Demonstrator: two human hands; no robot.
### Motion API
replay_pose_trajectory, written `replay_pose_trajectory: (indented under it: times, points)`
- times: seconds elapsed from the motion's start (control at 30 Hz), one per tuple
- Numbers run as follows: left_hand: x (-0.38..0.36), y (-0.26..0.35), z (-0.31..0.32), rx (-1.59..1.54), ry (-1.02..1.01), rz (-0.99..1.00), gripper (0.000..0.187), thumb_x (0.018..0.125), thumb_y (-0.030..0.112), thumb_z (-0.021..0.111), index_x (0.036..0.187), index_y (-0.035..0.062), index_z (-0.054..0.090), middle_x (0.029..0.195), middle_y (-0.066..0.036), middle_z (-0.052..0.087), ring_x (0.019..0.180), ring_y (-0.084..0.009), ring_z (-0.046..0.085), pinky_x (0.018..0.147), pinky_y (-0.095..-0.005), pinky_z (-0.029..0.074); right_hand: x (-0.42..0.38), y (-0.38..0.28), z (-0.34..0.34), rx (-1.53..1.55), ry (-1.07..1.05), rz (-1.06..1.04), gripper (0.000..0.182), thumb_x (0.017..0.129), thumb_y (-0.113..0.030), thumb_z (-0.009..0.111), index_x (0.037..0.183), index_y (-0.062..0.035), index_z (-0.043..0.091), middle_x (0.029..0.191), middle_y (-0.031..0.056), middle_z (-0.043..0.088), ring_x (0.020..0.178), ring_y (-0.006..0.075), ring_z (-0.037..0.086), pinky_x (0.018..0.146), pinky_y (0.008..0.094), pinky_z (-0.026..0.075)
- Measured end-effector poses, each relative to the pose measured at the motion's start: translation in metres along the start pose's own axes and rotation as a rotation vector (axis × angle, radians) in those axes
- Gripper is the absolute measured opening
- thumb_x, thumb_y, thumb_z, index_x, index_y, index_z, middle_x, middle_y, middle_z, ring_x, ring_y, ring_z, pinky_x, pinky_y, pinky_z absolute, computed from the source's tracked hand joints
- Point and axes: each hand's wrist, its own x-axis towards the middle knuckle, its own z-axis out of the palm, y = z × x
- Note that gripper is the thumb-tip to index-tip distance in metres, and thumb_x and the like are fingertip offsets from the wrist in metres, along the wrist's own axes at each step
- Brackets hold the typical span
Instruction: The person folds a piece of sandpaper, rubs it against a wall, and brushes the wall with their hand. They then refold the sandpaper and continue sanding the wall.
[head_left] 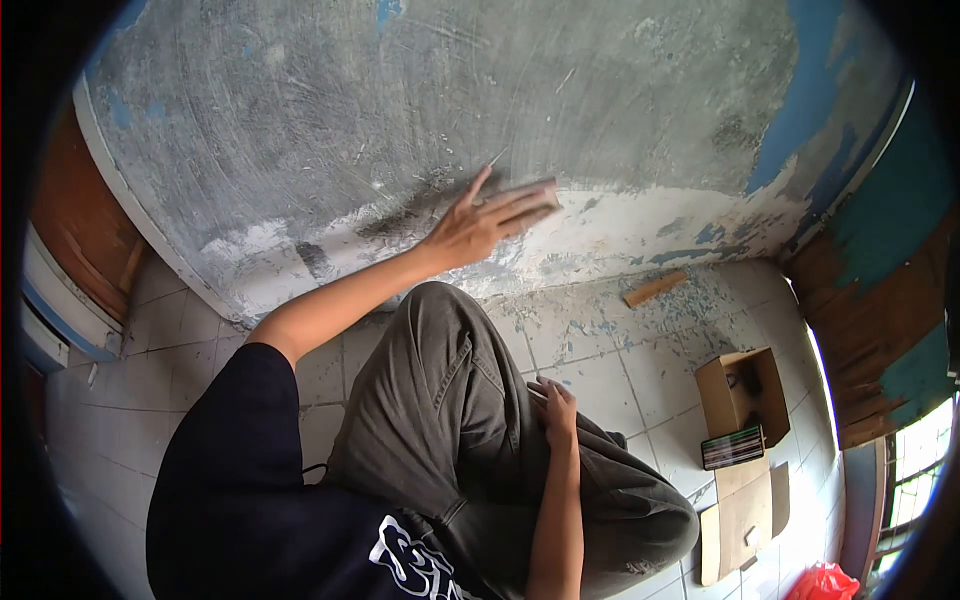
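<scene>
Left hand (478,225): fingers (522,200) extended flat and close together, pressing a small pale sanding block (540,193) against the wall (420,110). We cannot see a curled grip; the block sits pinned under the fingertips, thumb raised clear above it. The block lies on the wall just at the boundary where the bare grey plaster meets the whitish flaking band beneath it.

Right hand (556,405): fingers loosely bent, holding nothing, resting on our own thigh, well below the wall and away from the block.

Step in hand, as we judge it: abrading old paint off the wall, low down, close to the floor (600,370). The grey area above the block looks already scraped; the white band and blue remnants to the right of it look untreated. The next stroke would call for steady flat pressure and a sweep along that band, keeping the block from slipping out from under the open fingers.

Outward from the wall: paint flakes litter the floor tiles at its foot. A short wooden piece (655,288) lies on the floor near the wall base. Farther from the wall, an open cardboard box (742,400) sits on the tiles, with something red (822,583) beyond it.
</scene>
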Motion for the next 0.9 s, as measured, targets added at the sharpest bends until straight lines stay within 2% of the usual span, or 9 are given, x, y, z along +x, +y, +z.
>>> replay_pose_trajectory:
  times: [0.13, 0.3, 0.4, 0.47, 0.57, 0.6, 0.67, 0.7, 0.9]
  points:
    - [-0.010, 0.007, 0.006, -0.157, 0.047, 0.044, 0.071, 0.077, -0.005, 0.044, 0.137, 0.0303, 0.027, 0.144, 0.008, 0.023, 0.132, -0.0085, 0.021, 0.108, -0.0557, 0.010, 0.000, 0.002, 0.001, 0.004, 0.019, 0.007, 0.030, 0.087, -0.019, 0.049, 0.108, 0.0017, 0.055, 0.099, 0.0140, 0.063, 0.089, 0.0200, 0.061, 0.077, 0.0275, 0.046]
    - [-0.018, -0.018, 0.021, -0.039, -0.042, -0.062, 0.067, 0.080, -0.002, 0.043, 0.137, 0.0282, 0.028, 0.145, 0.008, 0.019, 0.132, -0.0065, 0.020, 0.110, -0.0518, 0.006, -0.004, 0.001, -0.001, -0.023, 0.011, -0.013, 0.031, 0.087, -0.019, 0.049, 0.109, 0.0017, 0.055, 0.099, 0.0131, 0.064, 0.088, 0.0194, 0.061, 0.075, 0.0272, 0.047]
    - [-0.017, -0.025, 0.027, 0.030, -0.086, -0.043, 0.064, 0.080, 0.001, 0.045, 0.137, 0.0256, 0.028, 0.145, 0.007, 0.020, 0.133, -0.0062, 0.019, 0.110, -0.0521, 0.002, -0.003, -0.001, 0.001, -0.024, -0.002, -0.009, 0.031, 0.087, -0.018, 0.049, 0.110, 0.0020, 0.055, 0.099, 0.0133, 0.063, 0.087, 0.0190, 0.061, 0.073, 0.0266, 0.047]
    - [-0.014, -0.023, 0.033, 0.036, -0.121, -0.050, 0.061, 0.080, 0.005, 0.046, 0.137, 0.0232, 0.031, 0.145, 0.006, 0.021, 0.132, -0.0071, 0.023, 0.108, -0.0539, 0.007, -0.002, -0.001, 0.000, -0.065, 0.003, 0.003, 0.036, 0.087, -0.020, 0.050, 0.114, 0.0036, 0.051, 0.102, 0.0155, 0.061, 0.086, 0.0201, 0.061, 0.073, 0.0273, 0.048]
    - [0.002, -0.012, 0.039, 0.130, -0.236, -0.041, 0.061, 0.082, 0.019, 0.047, 0.139, 0.0158, 0.025, 0.147, 0.002, 0.017, 0.133, -0.0104, 0.020, 0.107, -0.0548, -0.002, -0.003, 0.001, -0.001, -0.061, -0.006, -0.005, 0.036, 0.087, -0.019, 0.049, 0.115, 0.0044, 0.050, 0.102, 0.0157, 0.061, 0.086, 0.0203, 0.061, 0.073, 0.0275, 0.048]
    - [0.009, -0.008, 0.043, 0.130, -0.239, -0.052, 0.061, 0.082, 0.019, 0.047, 0.139, 0.0158, 0.025, 0.147, 0.002, 0.017, 0.133, -0.0104, 0.020, 0.107, -0.0548, -0.002, -0.003, 0.001, 0.000, -0.044, -0.004, -0.010, 0.036, 0.087, -0.018, 0.049, 0.115, 0.0046, 0.050, 0.102, 0.0157, 0.061, 0.086, 0.0204, 0.061, 0.073, 0.0277, 0.048]
    - [0.024, 0.000, 0.051, 0.150, -0.232, -0.060, 0.060, 0.085, 0.017, 0.042, 0.141, 0.0164, 0.018, 0.146, 0.003, 0.018, 0.134, -0.0100, 0.017, 0.107, -0.0527, -0.009, -0.004, 0.000, -0.001, -0.059, 0.003, 0.000, 0.036, 0.087, -0.017, 0.048, 0.115, 0.0049, 0.050, 0.102, 0.0156, 0.061, 0.086, 0.0204, 0.060, 0.074, 0.0279, 0.048]
    - [0.034, 0.006, 0.052, 0.196, -0.311, -0.049, 0.060, 0.087, 0.020, 0.040, 0.141, 0.0171, 0.014, 0.147, 0.004, 0.016, 0.134, -0.0096, 0.015, 0.107, -0.0520, -0.011, -0.004, 0.001, -0.001, -0.042, -0.004, -0.004, 0.035, 0.087, -0.017, 0.048, 0.115, 0.0049, 0.050, 0.102, 0.0158, 0.060, 0.086, 0.0204, 0.060, 0.074, 0.0279, 0.048]
    - [0.083, 0.029, 0.072, 0.315, -0.311, 0.005, 0.059, 0.087, 0.023, 0.038, 0.141, 0.0173, 0.014, 0.147, 0.005, 0.016, 0.134, -0.0093, 0.014, 0.107, -0.0513, -0.011, -0.010, 0.003, -0.005, -0.041, 0.002, -0.039, 0.030, 0.087, -0.014, 0.048, 0.112, 0.0037, 0.053, 0.099, 0.0162, 0.062, 0.086, 0.0194, 0.060, 0.074, 0.0276, 0.048]
